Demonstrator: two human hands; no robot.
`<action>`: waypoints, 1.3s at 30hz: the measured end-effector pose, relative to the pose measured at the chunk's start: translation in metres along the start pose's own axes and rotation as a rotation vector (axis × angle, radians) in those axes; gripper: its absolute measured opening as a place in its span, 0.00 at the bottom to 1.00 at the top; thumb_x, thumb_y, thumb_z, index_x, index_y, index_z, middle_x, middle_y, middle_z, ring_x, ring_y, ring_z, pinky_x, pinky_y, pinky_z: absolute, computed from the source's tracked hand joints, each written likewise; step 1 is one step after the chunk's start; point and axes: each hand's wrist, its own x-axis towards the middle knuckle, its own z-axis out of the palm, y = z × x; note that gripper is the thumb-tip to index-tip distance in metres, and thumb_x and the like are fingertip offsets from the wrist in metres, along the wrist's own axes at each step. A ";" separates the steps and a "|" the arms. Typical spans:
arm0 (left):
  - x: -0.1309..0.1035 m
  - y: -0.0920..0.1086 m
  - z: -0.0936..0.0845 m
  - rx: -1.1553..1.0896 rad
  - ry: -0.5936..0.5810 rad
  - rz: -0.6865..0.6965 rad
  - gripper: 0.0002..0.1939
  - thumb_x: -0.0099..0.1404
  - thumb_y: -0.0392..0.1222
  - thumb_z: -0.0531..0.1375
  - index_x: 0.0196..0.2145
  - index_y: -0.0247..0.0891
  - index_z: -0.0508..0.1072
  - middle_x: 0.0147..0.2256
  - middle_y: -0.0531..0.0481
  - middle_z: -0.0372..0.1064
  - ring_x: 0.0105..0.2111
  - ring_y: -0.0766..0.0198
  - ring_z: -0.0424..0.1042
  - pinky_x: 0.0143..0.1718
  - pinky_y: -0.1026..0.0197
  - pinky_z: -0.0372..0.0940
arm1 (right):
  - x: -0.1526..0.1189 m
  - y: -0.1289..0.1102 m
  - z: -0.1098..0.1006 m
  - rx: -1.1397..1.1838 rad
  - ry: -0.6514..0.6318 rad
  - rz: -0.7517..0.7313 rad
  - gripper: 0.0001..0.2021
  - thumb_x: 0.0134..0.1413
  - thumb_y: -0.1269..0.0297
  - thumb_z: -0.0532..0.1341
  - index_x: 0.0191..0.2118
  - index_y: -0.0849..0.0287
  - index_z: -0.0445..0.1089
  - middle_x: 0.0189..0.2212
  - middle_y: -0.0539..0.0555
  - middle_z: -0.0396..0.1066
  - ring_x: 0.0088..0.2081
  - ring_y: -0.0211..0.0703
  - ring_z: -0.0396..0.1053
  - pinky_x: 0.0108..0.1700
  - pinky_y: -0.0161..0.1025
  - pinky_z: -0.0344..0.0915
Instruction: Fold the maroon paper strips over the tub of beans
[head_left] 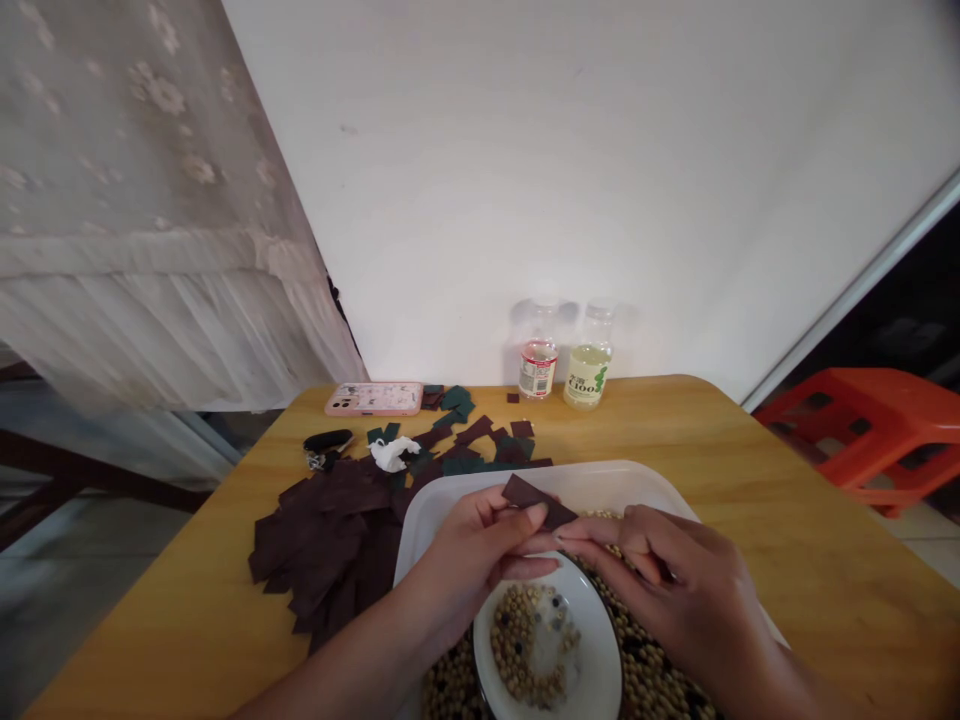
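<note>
My left hand (487, 545) is closed on a small dark brown fabric piece (541, 502), its thumb pressing on top. Close by on the right, my right hand (667, 570) has thumb and index finger pinched at the piece's lower right corner; whether it grips the cloth or something tiny is hidden. Below both hands is a white bowl (611, 660) holding tan beads (517, 640) and a few dark ones. The bowl stands in a white tray (626, 474), among many more tan and black beads (652, 670).
A heap of dark brown fabric pieces (330, 540) lies left of the tray, with green scraps (456, 402) behind. A pink phone (373, 398), keys (324, 448), a crumpled tissue (393, 453) and two bottles (538, 365) (589, 370) are on the wooden table (817, 560). An orange stool (870, 430) stands right.
</note>
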 end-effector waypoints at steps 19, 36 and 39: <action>0.003 0.003 0.003 0.088 0.165 0.055 0.15 0.49 0.46 0.66 0.29 0.36 0.67 0.20 0.57 0.63 0.22 0.72 0.65 0.30 0.66 0.67 | -0.002 0.000 0.001 0.053 -0.043 -0.004 0.20 0.51 0.74 0.60 0.18 0.56 0.48 0.14 0.44 0.65 0.27 0.40 0.75 0.23 0.27 0.66; -0.001 0.003 0.004 0.204 0.062 -0.025 0.14 0.51 0.47 0.65 0.30 0.33 0.76 0.29 0.46 0.74 0.31 0.63 0.74 0.32 0.68 0.66 | -0.003 0.005 -0.002 0.034 -0.040 -0.008 0.21 0.53 0.74 0.59 0.18 0.56 0.47 0.16 0.46 0.65 0.27 0.39 0.75 0.20 0.27 0.64; -0.003 0.004 0.005 0.188 0.017 -0.050 0.13 0.52 0.47 0.64 0.32 0.34 0.76 0.30 0.46 0.75 0.33 0.62 0.75 0.32 0.67 0.67 | -0.003 0.007 -0.003 0.015 -0.018 0.016 0.21 0.53 0.73 0.59 0.18 0.55 0.46 0.14 0.45 0.61 0.28 0.40 0.75 0.21 0.27 0.64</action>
